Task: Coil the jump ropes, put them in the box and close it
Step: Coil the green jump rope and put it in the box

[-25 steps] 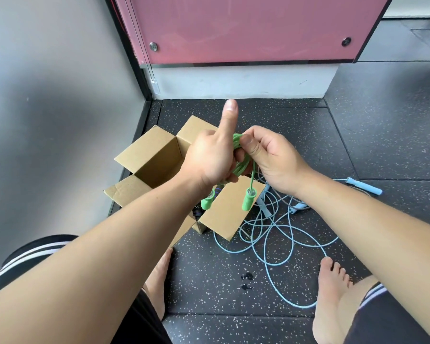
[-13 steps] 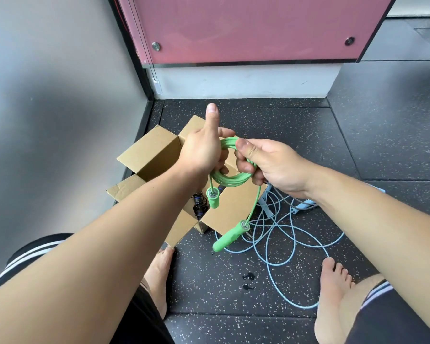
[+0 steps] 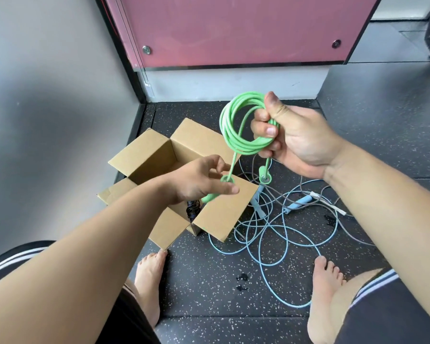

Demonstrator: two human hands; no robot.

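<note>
My right hand point(image 3: 291, 140) grips a coiled green jump rope point(image 3: 230, 125), held up above the open cardboard box point(image 3: 149, 155). Two strands hang from the coil. One ends in a green handle point(image 3: 210, 196) held in my left hand point(image 3: 199, 182) over the box opening. The other handle point(image 3: 265, 176) dangles free below my right hand. A black rope point(image 3: 193, 209) lies inside the box, mostly hidden. A light blue jump rope point(image 3: 266, 234) and a grey one point(image 3: 333, 207) lie tangled on the floor to the right of the box.
The box has all flaps open and sits in a corner by a grey wall point(image 3: 47, 108) and a pink panel point(image 3: 233, 28). My bare feet point(image 3: 149, 281) rest on the speckled black mat point(image 3: 209, 281) in front of it.
My right hand lifted the green coil up and to the right. My left hand let go of the coil, dropped down and took one green handle over the box.
</note>
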